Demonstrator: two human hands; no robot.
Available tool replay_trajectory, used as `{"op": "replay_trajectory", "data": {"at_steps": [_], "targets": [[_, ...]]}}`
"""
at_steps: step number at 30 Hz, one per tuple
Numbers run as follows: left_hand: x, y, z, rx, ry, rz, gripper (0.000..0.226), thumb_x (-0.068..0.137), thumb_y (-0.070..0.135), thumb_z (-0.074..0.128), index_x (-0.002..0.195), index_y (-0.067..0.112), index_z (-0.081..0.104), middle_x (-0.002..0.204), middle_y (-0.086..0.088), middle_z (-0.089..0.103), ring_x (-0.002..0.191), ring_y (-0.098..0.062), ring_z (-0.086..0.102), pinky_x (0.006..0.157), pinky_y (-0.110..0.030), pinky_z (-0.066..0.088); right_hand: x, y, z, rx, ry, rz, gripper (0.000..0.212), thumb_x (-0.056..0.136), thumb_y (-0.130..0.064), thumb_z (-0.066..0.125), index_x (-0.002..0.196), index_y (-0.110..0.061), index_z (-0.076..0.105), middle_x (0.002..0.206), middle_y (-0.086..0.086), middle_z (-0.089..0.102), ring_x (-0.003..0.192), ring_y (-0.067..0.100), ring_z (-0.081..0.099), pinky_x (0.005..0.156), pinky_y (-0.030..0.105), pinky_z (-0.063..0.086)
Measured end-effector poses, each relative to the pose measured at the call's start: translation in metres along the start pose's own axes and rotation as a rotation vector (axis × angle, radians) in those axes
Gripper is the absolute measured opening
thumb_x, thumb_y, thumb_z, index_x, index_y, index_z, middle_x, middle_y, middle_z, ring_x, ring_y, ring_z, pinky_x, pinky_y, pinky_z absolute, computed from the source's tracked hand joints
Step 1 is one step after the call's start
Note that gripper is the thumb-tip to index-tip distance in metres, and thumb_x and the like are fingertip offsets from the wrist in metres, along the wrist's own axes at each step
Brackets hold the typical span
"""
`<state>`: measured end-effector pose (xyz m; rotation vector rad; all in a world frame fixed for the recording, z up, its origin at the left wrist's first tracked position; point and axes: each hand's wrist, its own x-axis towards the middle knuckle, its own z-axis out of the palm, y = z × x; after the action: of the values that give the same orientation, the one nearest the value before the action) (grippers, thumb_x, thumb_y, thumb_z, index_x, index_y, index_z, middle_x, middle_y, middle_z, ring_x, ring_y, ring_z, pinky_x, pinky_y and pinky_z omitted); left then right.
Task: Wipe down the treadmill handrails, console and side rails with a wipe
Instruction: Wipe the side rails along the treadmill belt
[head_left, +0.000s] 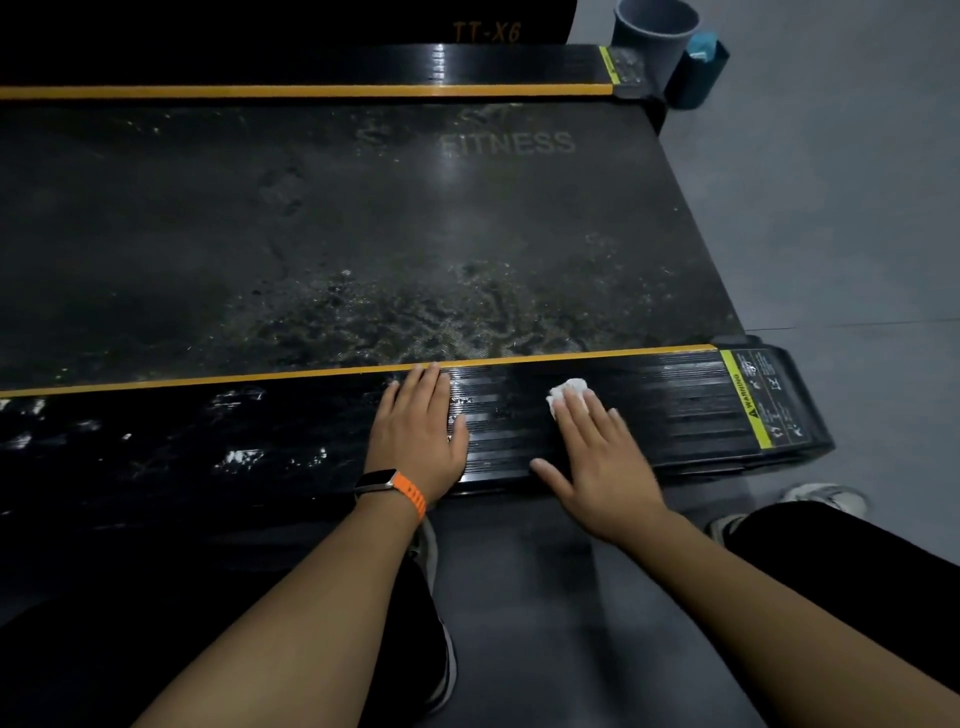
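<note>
The near side rail (649, 400) runs lengthwise from left to right across the view, with a yellow warning label (748, 400) at its right end. One white wipe (569, 389) lies crumpled on it, pressed under the straight fingertips of the right hand (597, 457). The left hand (421, 431) rests flat and open on the same rail, just beside, holding nothing. A second side rail (311, 65) lies parallel beyond the belt (363, 218). One grey bin (654, 36) stands past its end.
</note>
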<state>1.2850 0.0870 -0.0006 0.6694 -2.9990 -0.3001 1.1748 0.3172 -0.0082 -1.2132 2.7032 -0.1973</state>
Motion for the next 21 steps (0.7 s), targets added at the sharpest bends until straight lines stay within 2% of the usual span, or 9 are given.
{"op": "replay_trajectory", "data": {"at_steps": [3, 7, 10, 12, 14, 18, 21], "targets": [[0.000, 0.000, 0.000, -0.004, -0.002, 0.003, 0.070, 0.097, 0.047, 0.027, 0.152, 0.007, 0.044, 0.161, -0.009, 0.040, 0.153, -0.025, 0.030, 0.126, -0.047, 0.021, -0.013, 0.035, -0.006, -0.056, 0.015, 0.045, 0.085, 0.102, -0.072, 0.014, 0.166, -0.017, 0.025, 0.172, 0.005, 0.024, 0.159, 0.025, 0.019, 0.125, 0.055, 0.028], [0.000, 0.001, 0.000, 0.006, 0.000, 0.001, 0.069, 0.097, 0.046, 0.028, 0.151, 0.007, 0.046, 0.160, -0.010, 0.042, 0.152, -0.026, 0.031, 0.126, -0.047, 0.023, -0.022, 0.048, -0.007, -0.021, 0.014, 0.195, 0.088, 0.102, -0.071, 0.020, 0.164, -0.009, 0.028, 0.171, 0.012, 0.025, 0.158, 0.033, 0.021, 0.123, 0.058, 0.030], [0.000, 0.001, -0.001, 0.020, -0.004, 0.002, 0.070, 0.098, 0.047, 0.028, 0.152, 0.007, 0.045, 0.160, -0.010, 0.042, 0.152, -0.026, 0.031, 0.126, -0.047, 0.023, -0.012, 0.004, 0.003, 0.004, 0.025, 0.079, 0.094, 0.100, -0.075, 0.017, 0.163, -0.006, 0.030, 0.171, 0.016, 0.024, 0.159, 0.037, 0.018, 0.125, 0.056, 0.026], [0.001, 0.001, -0.002, 0.019, -0.004, -0.004, 0.070, 0.097, 0.047, 0.027, 0.151, 0.007, 0.046, 0.160, -0.010, 0.042, 0.152, -0.026, 0.032, 0.126, -0.047, 0.024, -0.012, -0.015, 0.007, -0.009, 0.002, -0.027, 0.094, 0.099, -0.076, 0.019, 0.166, -0.009, 0.021, 0.174, 0.011, 0.012, 0.161, 0.031, 0.007, 0.129, 0.050, 0.016], [0.001, 0.001, -0.001, 0.019, -0.006, -0.003, 0.070, 0.097, 0.047, 0.027, 0.151, 0.007, 0.046, 0.160, -0.010, 0.042, 0.152, -0.025, 0.031, 0.126, -0.047, 0.023, -0.019, -0.006, 0.007, -0.058, -0.008, -0.072, 0.091, 0.101, -0.075, 0.018, 0.167, -0.014, 0.015, 0.175, 0.006, 0.008, 0.162, 0.026, 0.002, 0.129, 0.051, 0.017], [0.000, 0.000, 0.000, 0.027, -0.019, -0.001, 0.069, 0.098, 0.047, 0.028, 0.153, 0.008, 0.044, 0.161, -0.009, 0.040, 0.153, -0.025, 0.030, 0.127, -0.046, 0.021, -0.049, 0.045, 0.003, -0.086, 0.024, 0.076, 0.084, 0.103, -0.072, 0.019, 0.167, -0.017, 0.021, 0.173, 0.004, 0.016, 0.161, 0.024, 0.011, 0.125, 0.053, 0.028], [0.000, 0.000, 0.000, 0.026, -0.028, -0.003, 0.069, 0.098, 0.047, 0.029, 0.153, 0.008, 0.043, 0.162, -0.009, 0.039, 0.153, -0.025, 0.029, 0.127, -0.046, 0.021, -0.053, 0.039, 0.003, -0.061, 0.018, 0.147, 0.087, 0.103, -0.068, 0.027, 0.165, -0.008, 0.025, 0.173, 0.012, 0.017, 0.161, 0.032, 0.013, 0.124, 0.056, 0.030]]}}
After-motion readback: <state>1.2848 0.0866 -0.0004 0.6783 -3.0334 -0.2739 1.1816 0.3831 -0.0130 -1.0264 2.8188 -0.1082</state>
